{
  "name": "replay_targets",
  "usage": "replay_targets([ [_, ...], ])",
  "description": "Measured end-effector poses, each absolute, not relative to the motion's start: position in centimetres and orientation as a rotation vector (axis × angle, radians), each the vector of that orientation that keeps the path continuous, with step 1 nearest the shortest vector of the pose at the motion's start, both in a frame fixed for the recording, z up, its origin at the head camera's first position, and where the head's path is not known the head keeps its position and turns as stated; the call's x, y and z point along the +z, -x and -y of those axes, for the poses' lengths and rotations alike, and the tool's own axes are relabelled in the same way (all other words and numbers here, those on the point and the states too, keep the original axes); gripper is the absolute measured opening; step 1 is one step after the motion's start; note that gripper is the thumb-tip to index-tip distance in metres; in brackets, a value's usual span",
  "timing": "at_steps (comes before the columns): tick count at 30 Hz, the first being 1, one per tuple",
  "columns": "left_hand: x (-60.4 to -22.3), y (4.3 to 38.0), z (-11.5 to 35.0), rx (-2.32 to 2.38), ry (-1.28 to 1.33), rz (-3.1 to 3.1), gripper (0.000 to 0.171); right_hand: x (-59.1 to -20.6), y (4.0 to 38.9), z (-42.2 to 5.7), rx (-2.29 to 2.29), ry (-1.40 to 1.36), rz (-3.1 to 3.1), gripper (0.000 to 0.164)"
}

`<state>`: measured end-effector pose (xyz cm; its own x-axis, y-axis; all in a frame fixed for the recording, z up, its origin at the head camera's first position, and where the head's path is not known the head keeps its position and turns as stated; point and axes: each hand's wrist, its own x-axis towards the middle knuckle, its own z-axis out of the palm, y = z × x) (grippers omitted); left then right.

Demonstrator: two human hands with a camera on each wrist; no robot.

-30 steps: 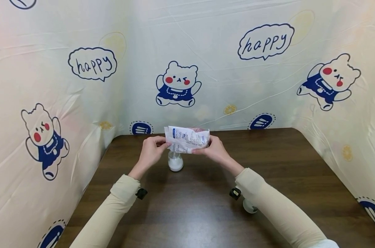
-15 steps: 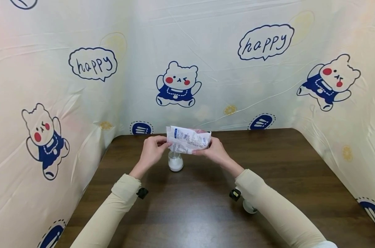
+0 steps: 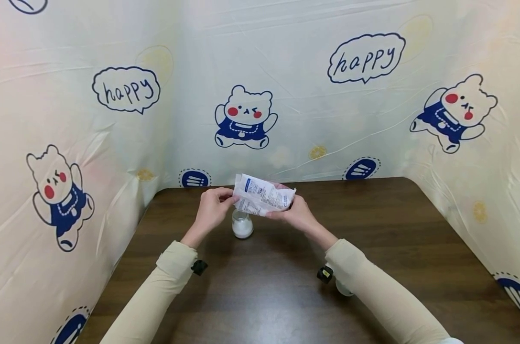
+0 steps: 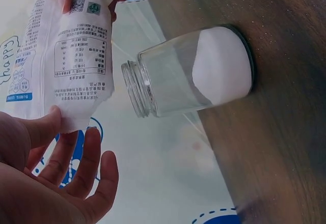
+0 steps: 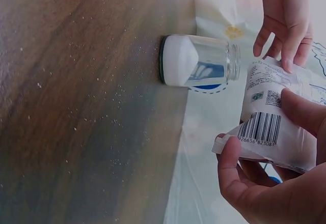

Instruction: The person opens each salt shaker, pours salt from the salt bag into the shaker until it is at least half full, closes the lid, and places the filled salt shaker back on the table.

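Note:
A white printed packet [image 3: 262, 197] hangs over a small glass jar [image 3: 242, 226], held between both hands. My left hand [image 3: 212, 210] pinches its left end between thumb and fingers. At the other end my right hand [image 3: 297, 211] grips the packet, thumb on the near face. A barcode and printed table show on the packet [image 4: 81, 61] in the left wrist view. The lidless, threaded-neck jar [image 5: 211, 58] stands upright on the table and is partly filled with white granules [image 4: 224, 66]. No falling stream shows. The packet's opening cannot be made out.
The brown wooden table [image 3: 260, 291] carries scattered white grains, plain in the right wrist view. A small round pale or clear thing [image 3: 344, 288] lies partly hidden under my right sleeve. A printed cloth [image 3: 303, 95] encloses the back and sides.
The packet has shifted slightly right, and its right end has dipped so it slants more. Both hands keep their hold. The jar stays where it was.

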<state>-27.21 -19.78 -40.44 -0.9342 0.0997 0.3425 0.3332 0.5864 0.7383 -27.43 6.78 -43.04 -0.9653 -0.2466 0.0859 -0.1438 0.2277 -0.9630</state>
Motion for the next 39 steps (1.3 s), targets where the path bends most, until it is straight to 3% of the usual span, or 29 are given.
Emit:
replay_targets([
  [6, -40.6, 27.3, 19.5, -1.278, 0.359, 2.54, 0.015, -43.9, 27.2, -6.8, -1.91, 0.377, -2.33, 0.079],
  [39, -39.8, 27.3, 17.4, -1.275, 0.405, 2.42, 0.016, -45.6, 25.4, -6.5, -2.049, 0.293, -2.18, 0.078],
])
